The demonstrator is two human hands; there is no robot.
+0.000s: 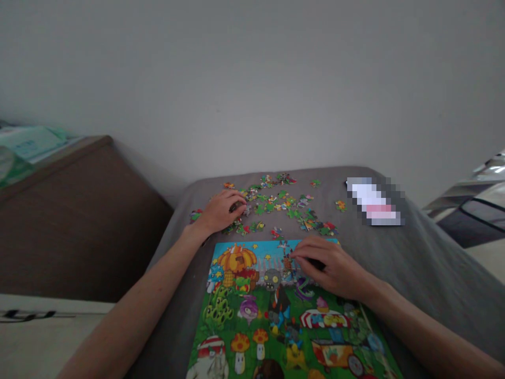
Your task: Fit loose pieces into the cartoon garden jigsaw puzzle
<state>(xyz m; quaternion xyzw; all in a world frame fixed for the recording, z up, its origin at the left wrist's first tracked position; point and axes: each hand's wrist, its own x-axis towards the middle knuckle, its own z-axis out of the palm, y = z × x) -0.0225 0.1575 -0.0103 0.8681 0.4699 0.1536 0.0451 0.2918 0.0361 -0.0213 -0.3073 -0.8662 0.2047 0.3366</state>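
Note:
Among a scatter of loose jigsaw puzzle pieces (280, 202), my left hand (223, 210) is curled with thumb and fingertips close together. A greyish piece lies right at those fingertips; whether it is pinched cannot be made out. Nearer to me is a puzzle picture (246, 310) of cartoon plants and zombies, on a green ground with a blue sky. My right hand (325, 263) rests over its upper right part, thumb and forefinger closed together near the fence. Anything between these fingers is too small or hidden to name. The picture's lower edge runs out of view.
Everything lies on a grey cloth-covered surface (394, 268) against a pale wall (252, 84). A phone (374, 202), its screen blurred out, lies at the right rear. To the left stands a brown wooden cabinet (79, 210) with green-and-white packages (31, 145) on top.

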